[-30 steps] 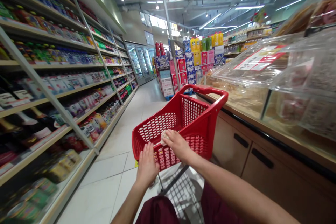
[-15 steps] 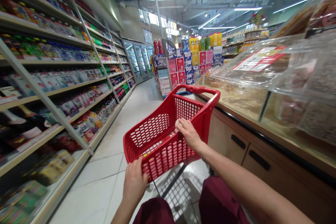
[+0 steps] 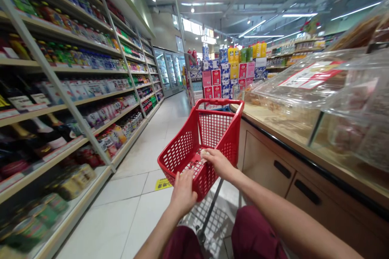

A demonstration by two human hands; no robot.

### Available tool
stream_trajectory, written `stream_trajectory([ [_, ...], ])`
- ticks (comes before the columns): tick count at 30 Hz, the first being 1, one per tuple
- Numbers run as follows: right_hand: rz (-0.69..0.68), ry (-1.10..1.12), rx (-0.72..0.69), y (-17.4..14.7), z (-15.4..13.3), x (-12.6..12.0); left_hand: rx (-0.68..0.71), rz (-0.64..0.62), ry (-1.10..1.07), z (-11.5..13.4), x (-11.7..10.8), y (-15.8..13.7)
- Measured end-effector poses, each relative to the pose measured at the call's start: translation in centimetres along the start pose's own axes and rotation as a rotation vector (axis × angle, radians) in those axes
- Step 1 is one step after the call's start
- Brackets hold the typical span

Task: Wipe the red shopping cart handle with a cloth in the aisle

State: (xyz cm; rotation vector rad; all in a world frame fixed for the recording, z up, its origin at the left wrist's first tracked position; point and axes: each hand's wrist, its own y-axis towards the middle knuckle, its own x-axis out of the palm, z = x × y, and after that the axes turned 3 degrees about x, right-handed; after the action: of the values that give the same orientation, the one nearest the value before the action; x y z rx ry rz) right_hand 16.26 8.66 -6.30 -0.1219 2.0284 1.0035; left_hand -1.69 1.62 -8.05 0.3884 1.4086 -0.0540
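A red plastic shopping cart [image 3: 225, 162] with a perforated basket stands in front of me, its handle at the far end. My left hand [image 3: 183, 191] grips the near rim of the basket, its fingers hooked over the edge. Further along the near side, my right hand [image 3: 217, 162] pinches a small crumpled whitish cloth or tissue [image 3: 204, 154] against the basket's rim. Fingers partly cover that wad, so its exact kind is unclear. No goods show inside the basket.
Drink shelves [image 3: 100, 127] line the left side. A wooden counter [image 3: 270, 141] with clear plastic food boxes [image 3: 304, 77] runs close along the right. Stacked drink cartons [image 3: 216, 77] stand ahead, glass-door fridges [image 3: 168, 68] behind. A yellow sticker [image 3: 163, 184] marks the tiled floor.
The cart has swung round, so its basket now appears more end-on and its near end lies further right. My left hand has moved right with it. The yellow floor sticker has come into fuller view.
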Motion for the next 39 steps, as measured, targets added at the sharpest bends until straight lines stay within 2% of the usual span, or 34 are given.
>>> stream_trajectory([
  [3, 0.033, 0.019, 0.062, -0.9, 1.1, -1.5, -0.121, -0.012, 0.107, -1.8, -0.1, 0.2],
  [5, 0.059, 0.015, 0.071, -2.2, 0.7, -1.4, -0.107, -0.011, 0.134, -2.3, 0.5, 0.0],
  [10, 0.103, -0.043, 0.040, -6.1, -2.5, 0.4, -0.018, 0.044, 0.092, -0.3, 2.0, -0.2],
  [14, 0.065, -0.084, 0.023, -7.9, -3.2, -0.5, 0.018, -0.007, 0.068, 0.7, 1.5, 0.1],
  [19, 0.095, -0.146, 0.145, -8.1, -1.8, -2.0, -0.051, -0.033, 0.062, 1.0, 0.6, 0.4],
  [23, 0.167, -0.177, 0.225, -7.6, -2.5, 0.3, -0.013, -0.052, 0.044, 3.4, 1.2, 0.6],
  [27, 0.194, -0.188, 0.174, -7.3, -2.6, 2.3, 0.026, -0.053, 0.056, 5.0, 1.7, 0.7],
  [30, 0.203, -0.231, 0.166, -8.2, -0.1, 1.0, 0.033, -0.024, 0.079, 4.2, 1.4, 0.6],
  [34, 0.248, -0.276, 0.306, -9.3, 2.9, -1.2, -0.029, -0.008, 0.056, 2.9, 1.0, 0.8],
  [36, 0.261, -0.258, 0.321, -8.9, 2.3, -0.6, -0.025, -0.024, 0.020, 3.1, 1.0, 1.0],
  [39, 0.259, -0.200, 0.251, -7.4, -0.9, 2.0, 0.006, -0.035, -0.008, 3.8, 1.2, 1.4],
])
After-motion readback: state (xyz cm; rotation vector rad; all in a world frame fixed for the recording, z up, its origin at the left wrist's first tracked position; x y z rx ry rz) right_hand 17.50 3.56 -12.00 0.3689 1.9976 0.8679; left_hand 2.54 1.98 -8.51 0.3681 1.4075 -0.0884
